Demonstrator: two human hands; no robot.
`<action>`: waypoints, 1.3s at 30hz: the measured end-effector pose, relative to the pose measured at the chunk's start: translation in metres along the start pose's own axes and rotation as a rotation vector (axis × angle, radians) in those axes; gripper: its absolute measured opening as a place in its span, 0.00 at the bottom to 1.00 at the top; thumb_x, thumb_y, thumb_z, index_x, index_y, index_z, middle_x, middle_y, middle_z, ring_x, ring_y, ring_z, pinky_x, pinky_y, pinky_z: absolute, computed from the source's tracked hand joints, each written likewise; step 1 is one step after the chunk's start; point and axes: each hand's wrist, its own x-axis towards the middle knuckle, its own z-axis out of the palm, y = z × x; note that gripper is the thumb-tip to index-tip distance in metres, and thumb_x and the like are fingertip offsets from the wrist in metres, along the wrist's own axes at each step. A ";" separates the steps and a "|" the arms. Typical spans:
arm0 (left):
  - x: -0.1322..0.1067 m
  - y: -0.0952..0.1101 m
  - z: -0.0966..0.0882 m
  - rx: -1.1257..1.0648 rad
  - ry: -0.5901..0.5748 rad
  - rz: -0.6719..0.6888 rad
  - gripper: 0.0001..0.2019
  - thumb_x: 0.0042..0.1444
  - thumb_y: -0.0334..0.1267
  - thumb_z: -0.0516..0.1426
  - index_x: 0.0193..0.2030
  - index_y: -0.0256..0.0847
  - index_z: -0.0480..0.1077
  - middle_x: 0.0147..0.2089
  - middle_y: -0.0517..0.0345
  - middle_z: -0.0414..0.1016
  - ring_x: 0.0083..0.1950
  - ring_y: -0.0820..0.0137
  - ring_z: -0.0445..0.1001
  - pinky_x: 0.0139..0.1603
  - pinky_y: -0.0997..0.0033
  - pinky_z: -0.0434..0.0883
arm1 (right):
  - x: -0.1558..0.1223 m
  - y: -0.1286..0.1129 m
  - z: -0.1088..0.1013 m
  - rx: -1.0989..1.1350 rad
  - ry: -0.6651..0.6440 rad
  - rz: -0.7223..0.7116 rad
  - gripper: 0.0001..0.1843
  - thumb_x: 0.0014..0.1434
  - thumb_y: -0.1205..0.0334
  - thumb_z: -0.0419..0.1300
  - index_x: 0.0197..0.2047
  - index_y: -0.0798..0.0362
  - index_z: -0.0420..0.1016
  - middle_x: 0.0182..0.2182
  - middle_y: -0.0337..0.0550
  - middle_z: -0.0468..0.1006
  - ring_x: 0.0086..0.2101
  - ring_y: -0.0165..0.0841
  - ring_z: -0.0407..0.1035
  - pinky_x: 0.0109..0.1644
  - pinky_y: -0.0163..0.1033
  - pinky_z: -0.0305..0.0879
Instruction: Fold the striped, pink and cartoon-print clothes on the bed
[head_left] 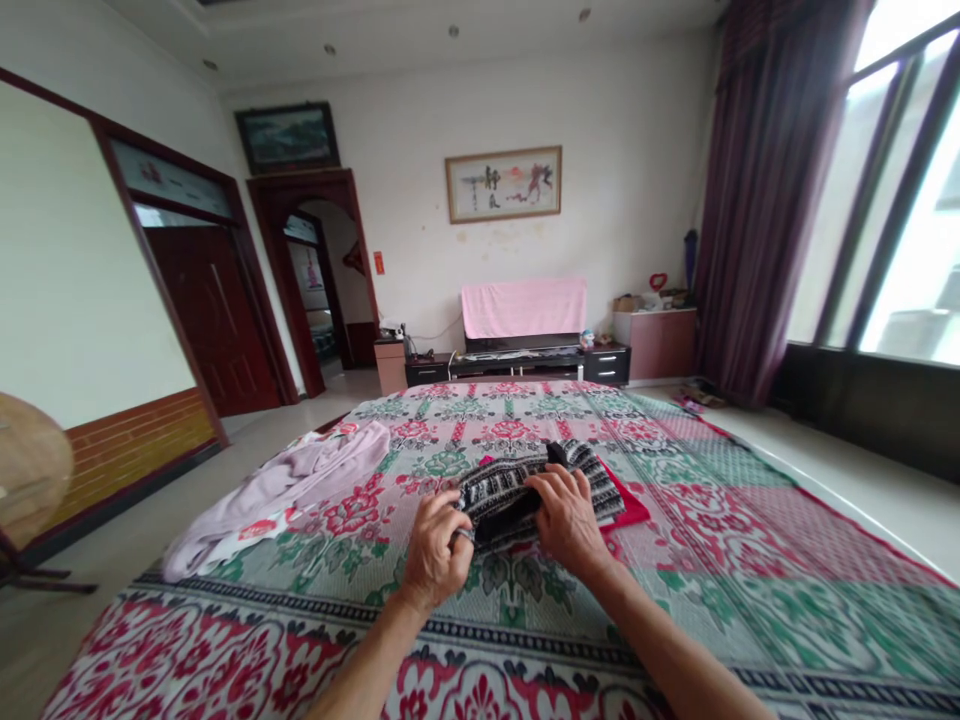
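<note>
A black-and-white patterned knit garment (502, 485) lies bunched and partly folded on the flowered bedspread (330, 590). My left hand (439, 545) has its fingers curled round the garment's left edge. On the right, my right hand (566, 510) grips the garment's dark middle part with bent fingers. A red cloth (630, 500) shows from beneath the garment's right end. Part of the garment is hidden under my fingers.
A pale pink garment (330, 470) lies crumpled on the bed's left side, over a white cloth with red print (262, 525). A round wooden table (30, 465) stands at far left. Beyond the bed is a low black cabinet (607, 365) with a pink-covered screen.
</note>
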 end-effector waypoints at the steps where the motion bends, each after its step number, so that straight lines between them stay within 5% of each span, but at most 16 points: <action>1: 0.000 -0.003 0.001 0.004 0.038 -0.006 0.08 0.46 0.27 0.50 0.28 0.42 0.68 0.35 0.52 0.75 0.52 0.61 0.69 0.54 0.57 0.66 | 0.000 0.001 -0.002 -0.006 0.023 0.019 0.18 0.53 0.72 0.51 0.46 0.51 0.72 0.44 0.45 0.75 0.53 0.42 0.59 0.61 0.54 0.41; 5: -0.002 -0.015 0.005 0.014 0.172 -0.070 0.08 0.44 0.27 0.50 0.27 0.40 0.68 0.38 0.51 0.74 0.45 0.62 0.71 0.48 0.59 0.70 | 0.001 0.002 -0.007 -0.016 0.092 0.044 0.11 0.56 0.67 0.54 0.40 0.49 0.74 0.41 0.44 0.76 0.51 0.41 0.61 0.60 0.54 0.41; 10: -0.006 -0.020 0.008 0.036 0.165 -0.097 0.09 0.44 0.27 0.51 0.28 0.39 0.70 0.39 0.50 0.73 0.46 0.62 0.71 0.49 0.59 0.70 | 0.008 -0.002 -0.013 0.017 0.111 0.008 0.10 0.59 0.66 0.53 0.41 0.49 0.74 0.43 0.43 0.77 0.54 0.42 0.60 0.61 0.55 0.39; 16: 0.005 -0.001 -0.004 -0.019 0.147 -0.005 0.13 0.50 0.30 0.52 0.42 0.39 0.70 0.43 0.50 0.74 0.52 0.60 0.68 0.55 0.56 0.67 | 0.020 -0.014 -0.025 0.080 -0.016 -0.051 0.11 0.61 0.66 0.50 0.42 0.53 0.72 0.34 0.44 0.76 0.36 0.34 0.68 0.51 0.45 0.56; 22: 0.015 0.022 -0.010 -0.021 0.051 0.070 0.19 0.52 0.40 0.58 0.50 0.37 0.67 0.48 0.47 0.72 0.54 0.59 0.67 0.57 0.54 0.64 | 0.023 -0.032 -0.029 0.177 -0.176 -0.122 0.12 0.59 0.69 0.52 0.43 0.51 0.72 0.32 0.41 0.74 0.34 0.32 0.68 0.42 0.37 0.61; 33: 0.012 0.034 -0.001 0.025 -0.045 0.125 0.15 0.52 0.41 0.58 0.45 0.38 0.66 0.43 0.49 0.73 0.47 0.60 0.69 0.49 0.56 0.66 | 0.027 -0.047 -0.041 0.387 -0.144 -0.051 0.11 0.58 0.68 0.52 0.42 0.50 0.72 0.34 0.40 0.75 0.34 0.29 0.69 0.40 0.34 0.63; 39: 0.008 0.022 0.003 0.120 -0.104 0.042 0.07 0.57 0.33 0.50 0.31 0.38 0.68 0.31 0.52 0.70 0.37 0.63 0.68 0.40 0.62 0.66 | 0.031 -0.046 -0.044 0.370 -0.164 -0.060 0.12 0.58 0.68 0.51 0.44 0.50 0.72 0.35 0.40 0.75 0.36 0.30 0.69 0.42 0.35 0.62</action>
